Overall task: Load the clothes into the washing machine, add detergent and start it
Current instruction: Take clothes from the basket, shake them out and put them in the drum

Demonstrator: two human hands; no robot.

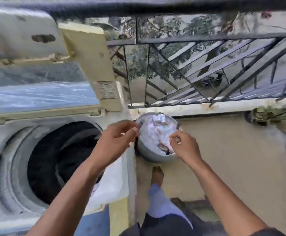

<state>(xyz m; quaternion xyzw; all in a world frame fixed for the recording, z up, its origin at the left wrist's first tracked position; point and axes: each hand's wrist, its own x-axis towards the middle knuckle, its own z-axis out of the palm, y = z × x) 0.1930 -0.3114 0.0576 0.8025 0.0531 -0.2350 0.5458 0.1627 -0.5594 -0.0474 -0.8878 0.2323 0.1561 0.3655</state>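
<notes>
Your right hand has its fingers curled, pinching the pale clothes at the bucket's 3 o'clock edge. Your left hand hovers at the bucket's 9 o'clock rim, fingers bent toward the thumb; motion blur hides whether they hold any cloth. The grey bucket sits on the floor, piled with clothes, just beside the washing machine. At 9 o'clock from your hands the drum gapes dark, its lid raised. A railing runs at 12 o'clock.

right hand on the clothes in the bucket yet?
Cannot tell. In the head view the right hand overlaps the clothes in the bucket with curled fingers, but blur hides any contact or gap.
</notes>
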